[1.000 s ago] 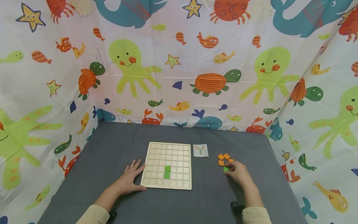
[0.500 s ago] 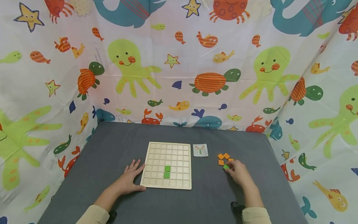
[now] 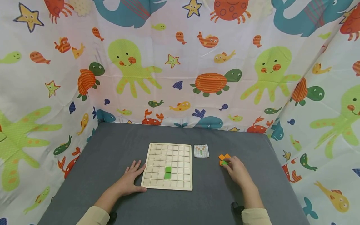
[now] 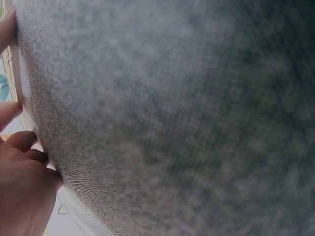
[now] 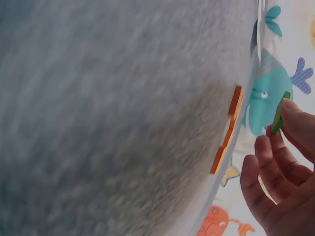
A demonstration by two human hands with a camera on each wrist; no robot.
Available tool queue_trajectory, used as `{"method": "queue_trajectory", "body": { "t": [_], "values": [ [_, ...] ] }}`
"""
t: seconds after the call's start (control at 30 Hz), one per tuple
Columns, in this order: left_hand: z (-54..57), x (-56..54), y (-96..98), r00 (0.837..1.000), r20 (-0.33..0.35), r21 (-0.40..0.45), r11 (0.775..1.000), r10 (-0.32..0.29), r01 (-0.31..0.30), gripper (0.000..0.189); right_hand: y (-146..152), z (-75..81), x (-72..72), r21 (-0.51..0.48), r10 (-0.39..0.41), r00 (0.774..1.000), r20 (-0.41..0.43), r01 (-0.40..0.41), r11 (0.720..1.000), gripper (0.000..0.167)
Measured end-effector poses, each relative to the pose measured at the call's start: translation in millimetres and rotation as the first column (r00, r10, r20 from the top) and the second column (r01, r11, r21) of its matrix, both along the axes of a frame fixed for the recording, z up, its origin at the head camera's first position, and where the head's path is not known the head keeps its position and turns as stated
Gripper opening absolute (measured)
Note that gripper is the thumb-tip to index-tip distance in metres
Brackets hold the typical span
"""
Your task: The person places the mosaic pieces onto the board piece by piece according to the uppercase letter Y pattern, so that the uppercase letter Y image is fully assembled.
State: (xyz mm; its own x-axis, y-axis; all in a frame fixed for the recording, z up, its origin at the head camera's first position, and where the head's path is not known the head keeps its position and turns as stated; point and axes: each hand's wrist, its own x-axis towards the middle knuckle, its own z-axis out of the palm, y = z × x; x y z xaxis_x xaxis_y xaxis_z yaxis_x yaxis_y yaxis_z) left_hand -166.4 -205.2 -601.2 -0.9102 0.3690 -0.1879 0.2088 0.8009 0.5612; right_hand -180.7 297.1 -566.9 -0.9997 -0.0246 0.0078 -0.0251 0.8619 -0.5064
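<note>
A pale wooden grid board (image 3: 157, 156) lies on the grey table, with two green square tiles (image 3: 167, 172) in its cells, one above the other. My left hand (image 3: 130, 180) rests at the board's left edge, fingers spread, the thumb at its lower left corner. Off to the right, my right hand (image 3: 238, 171) pinches a green square tile (image 5: 280, 115) between thumb and fingers; the right wrist view shows it raised off the table. Several orange square tiles (image 3: 222, 157) lie just under and beyond that hand, partly hidden by it.
A small printed card (image 3: 201, 151) with a coloured grid pattern lies right of the board, near its upper corner. The grey table (image 3: 121, 137) ends at a white curtain (image 3: 168, 84) printed with sea animals, which stands behind and on both sides.
My right hand has picked up the green tile from the table and carried it slightly up and left, over the orange tiles. My left hand stays in place on the board.
</note>
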Motion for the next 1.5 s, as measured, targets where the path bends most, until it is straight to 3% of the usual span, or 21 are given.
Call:
{"method": "queue_trajectory", "body": {
  "t": [0.3,0.9,1.5],
  "values": [
    [1.1,0.1,-0.2,1.0,-0.003,0.003,1.0,0.005,-0.005,0.114,-28.5,11.8,-9.4,-0.015,0.075,0.992,-0.106,-0.077,0.997,0.027],
    [-0.6,-0.7,-1.1,1.0,0.005,-0.004,1.0,0.002,-0.002,0.115,-95.7,9.2,-26.2,-0.084,0.128,0.984,-0.126,-0.14,0.987,0.023],
    [-2.0,-1.5,-0.7,1.0,-0.002,0.008,1.0,-0.005,0.005,0.115,-138.0,12.5,-33.5,-0.06,0.223,0.966,-0.135,-0.232,0.971,0.023]
  ]
}}
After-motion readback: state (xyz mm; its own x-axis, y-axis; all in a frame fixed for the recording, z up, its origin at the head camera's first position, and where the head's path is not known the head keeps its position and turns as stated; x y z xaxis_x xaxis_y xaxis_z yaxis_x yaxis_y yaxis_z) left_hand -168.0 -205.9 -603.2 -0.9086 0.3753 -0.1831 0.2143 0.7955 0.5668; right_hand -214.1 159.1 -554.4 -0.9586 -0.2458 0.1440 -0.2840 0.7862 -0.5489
